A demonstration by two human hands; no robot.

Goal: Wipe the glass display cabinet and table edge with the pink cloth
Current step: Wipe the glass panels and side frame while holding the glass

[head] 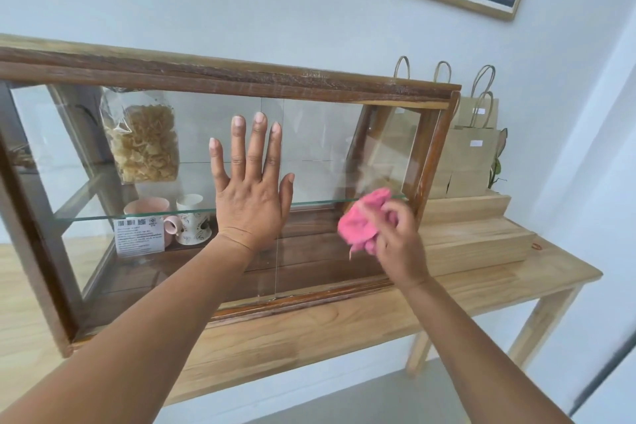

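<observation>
The left hand (253,198) lay flat against the front glass of the display cabinet (241,77), fingers straight, spread and pointing up. The right hand (401,239) gripped the bunched pink cloth (363,220) against the glass near the cabinet's right frame post. The cabinet stood lengthwise along the table (309,330). Its glass shelf (137,213) carried a clear bag of pale snacks (144,144); cups (192,220) stood beneath.
</observation>
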